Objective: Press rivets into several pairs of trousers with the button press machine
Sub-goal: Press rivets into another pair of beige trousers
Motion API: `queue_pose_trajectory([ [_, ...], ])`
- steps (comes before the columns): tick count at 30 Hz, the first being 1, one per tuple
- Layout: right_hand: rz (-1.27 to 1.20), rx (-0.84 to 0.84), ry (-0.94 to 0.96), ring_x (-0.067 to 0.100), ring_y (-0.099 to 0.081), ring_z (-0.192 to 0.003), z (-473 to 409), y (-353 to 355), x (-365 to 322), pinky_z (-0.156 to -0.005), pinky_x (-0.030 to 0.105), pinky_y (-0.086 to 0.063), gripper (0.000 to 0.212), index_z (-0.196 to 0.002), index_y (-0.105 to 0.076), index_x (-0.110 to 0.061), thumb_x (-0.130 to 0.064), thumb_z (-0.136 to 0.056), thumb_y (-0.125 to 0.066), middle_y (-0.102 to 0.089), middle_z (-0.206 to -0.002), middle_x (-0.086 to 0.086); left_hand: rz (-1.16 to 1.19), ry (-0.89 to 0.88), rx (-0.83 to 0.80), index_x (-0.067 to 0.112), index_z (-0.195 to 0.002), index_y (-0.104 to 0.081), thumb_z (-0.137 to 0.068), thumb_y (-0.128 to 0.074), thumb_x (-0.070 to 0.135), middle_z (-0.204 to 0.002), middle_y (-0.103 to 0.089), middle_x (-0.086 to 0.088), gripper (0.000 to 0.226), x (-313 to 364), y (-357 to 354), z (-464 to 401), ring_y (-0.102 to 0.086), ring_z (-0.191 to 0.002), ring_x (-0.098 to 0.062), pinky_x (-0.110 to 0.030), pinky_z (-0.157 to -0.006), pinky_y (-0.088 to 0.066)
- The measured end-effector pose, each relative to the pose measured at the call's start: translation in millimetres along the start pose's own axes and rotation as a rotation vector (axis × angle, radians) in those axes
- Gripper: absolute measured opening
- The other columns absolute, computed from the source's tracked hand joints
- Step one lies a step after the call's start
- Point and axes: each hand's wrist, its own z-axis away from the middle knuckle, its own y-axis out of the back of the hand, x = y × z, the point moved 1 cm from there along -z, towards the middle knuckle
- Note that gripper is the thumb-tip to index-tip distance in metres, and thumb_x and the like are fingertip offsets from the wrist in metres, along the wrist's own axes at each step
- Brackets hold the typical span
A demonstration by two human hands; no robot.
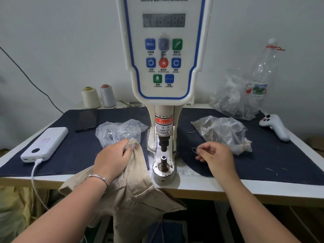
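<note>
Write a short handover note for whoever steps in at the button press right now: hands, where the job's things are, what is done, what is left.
Left hand grips the beige trousers at the table edge, left of the lower die.
Right hand hovers over the dark cloth right of the die, fingertips pinched; whether they hold a rivet is too small to tell.
Nothing sits between the die and the upper punch.
Bag of parts lies right of the machine.
Done: none visible on this pair.
Left: set rivet, place fabric, press.

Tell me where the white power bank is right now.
In the head view, the white power bank lies on the dark cloth at the table's left, beside a black phone.
</note>
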Motion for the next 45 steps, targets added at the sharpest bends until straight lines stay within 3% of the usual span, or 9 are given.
queue_pose_trajectory([
  [5, 0.028, -0.036, 0.004, 0.012, -0.065, -0.055, -0.6, -0.3, -1.7, -0.054, 0.021, -0.052, 0.02, -0.082, -0.062, -0.014, 0.004, -0.091, -0.057, -0.069, -0.069, 0.005, -0.002, -0.001, 0.001, 0.019, -0.075, -0.044, -0.102, -0.043, 0.042, -0.058, -0.052, 0.003, 0.035, 0.6, 0.9, 0.3, -0.049, -0.056, -0.016, -0.03, -0.048, -0.028],
  [11, 0.028, -0.032, -0.043, 0.006, -0.066, -0.059, -0.1, 2.2, -2.3, -0.054, 0.015, -0.05, 0.016, -0.084, -0.067, -0.014, 0.001, -0.089, -0.062, -0.069, -0.07, 0.002, -0.011, 0.001, -0.003, 0.019, -0.076, -0.045, -0.102, -0.042, 0.042, -0.059, -0.053, 0.003, 0.035, 1.2, 2.2, 0.9, -0.05, -0.056, -0.015, -0.03, -0.048, -0.031],
  [18, -0.022, -0.008, -0.076, 0.013, -0.067, -0.056, -0.4, 2.5, -2.9, -0.051, 0.016, -0.05, 0.014, -0.084, -0.067, -0.006, 0.005, -0.088, -0.059, -0.07, -0.065, 0.005, -0.014, -0.001, -0.003, 0.021, -0.074, -0.042, -0.102, -0.041, 0.044, -0.059, -0.052, 0.003, 0.036, 0.6, 2.6, 0.8, -0.05, -0.056, -0.015, -0.03, -0.048, -0.03],
  [29, -0.124, 0.024, -0.151, 0.007, -0.065, -0.057, 6.5, 6.1, -17.9, -0.053, 0.012, -0.049, 0.015, -0.076, -0.074, -0.013, 0.0, -0.083, -0.07, -0.072, -0.063, 0.004, -0.004, 0.019, -0.013, 0.02, -0.079, -0.046, -0.102, -0.042, 0.045, -0.061, -0.053, 0.004, 0.034, 0.6, 2.1, 0.3, -0.051, -0.061, -0.018, -0.031, -0.05, -0.03],
  [34, -0.344, -0.074, -0.225, 0.015, -0.07, -0.061, 35.2, -13.8, -54.1, -0.051, 0.016, -0.05, 0.016, -0.071, -0.074, -0.012, 0.003, -0.077, -0.074, -0.073, -0.068, 0.01, -0.004, 0.02, -0.018, 0.02, -0.08, -0.048, -0.101, -0.043, 0.044, -0.061, -0.053, 0.004, 0.033, 0.3, 2.3, -0.1, -0.051, -0.061, -0.018, -0.031, -0.05, -0.03],
  [45, -0.399, -0.154, -0.322, 0.013, -0.071, -0.064, 53.4, -43.9, -83.8, -0.054, 0.017, -0.051, 0.01, -0.082, -0.075, -0.005, 0.004, -0.079, -0.074, -0.074, -0.071, 0.009, -0.004, 0.021, -0.018, 0.018, -0.08, -0.048, -0.101, -0.043, 0.044, -0.063, -0.054, 0.004, 0.034, 0.5, 2.0, -0.7, -0.052, -0.062, -0.02, -0.031, -0.051, -0.031],
])
